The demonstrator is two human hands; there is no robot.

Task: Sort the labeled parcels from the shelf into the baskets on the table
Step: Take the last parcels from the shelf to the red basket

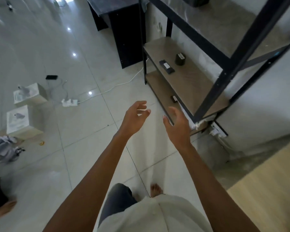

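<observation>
head | left hand [135, 118], right hand [177, 125] outstretched, empty, fingers spread | near shelf [187, 76]

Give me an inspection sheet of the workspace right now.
Surface: wooden shelf boards on a black metal frame; no baskets in view.
Job's things: flat dark labeled parcel and upright dark labeled parcel on the middle board; another parcel on the lower board.
Clutter: two white boxes and a grey bag on the floor.
Grippers: left hand and right hand open, empty.
Cables: white power strip, cord to the shelf.
Surroundings: glossy tiled floor.
</observation>
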